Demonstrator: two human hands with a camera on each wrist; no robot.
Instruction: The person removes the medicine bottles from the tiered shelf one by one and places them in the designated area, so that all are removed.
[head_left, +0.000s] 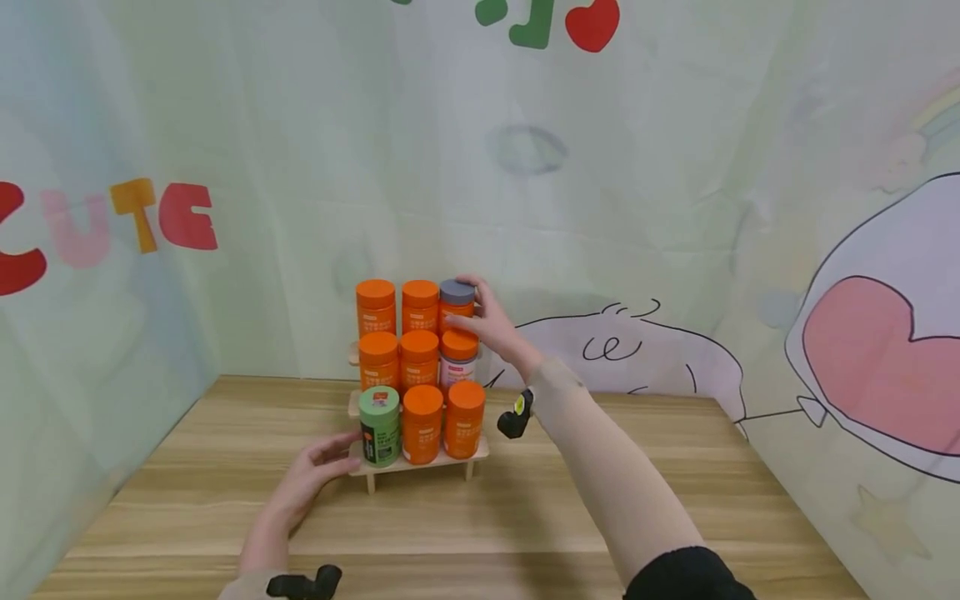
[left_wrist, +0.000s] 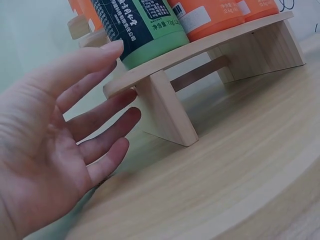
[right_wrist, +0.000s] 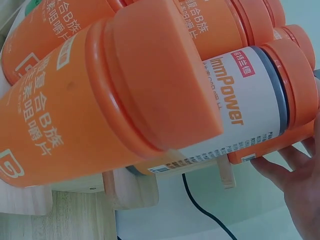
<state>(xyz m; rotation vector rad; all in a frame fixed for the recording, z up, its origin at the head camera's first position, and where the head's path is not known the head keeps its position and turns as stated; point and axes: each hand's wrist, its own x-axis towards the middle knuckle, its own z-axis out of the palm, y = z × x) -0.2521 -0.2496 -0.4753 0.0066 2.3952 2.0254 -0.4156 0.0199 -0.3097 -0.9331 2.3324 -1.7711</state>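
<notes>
A small three-tier wooden rack (head_left: 450, 462) holds several orange bottles (head_left: 422, 425) in rows. My right hand (head_left: 495, 323) grips the orange bottle with a grey cap (head_left: 457, 292) at the right end of the top tier, thumb in front and fingers behind. Below it stands a white-labelled bottle with an orange lid (right_wrist: 245, 95). A green bottle (head_left: 380, 429) occupies the left end of the bottom tier. Beside that end is my left hand (head_left: 303, 479), fingers loosely bent near the rack's edge; in the left wrist view the thumb lies close to the green bottle.
The rack stands on a wood-grain table (head_left: 600, 500) near its back edge. Behind and at both sides hangs a printed cloth (head_left: 300, 208) with letters and drawings. A black cable (right_wrist: 200, 212) runs beyond the rack in the right wrist view.
</notes>
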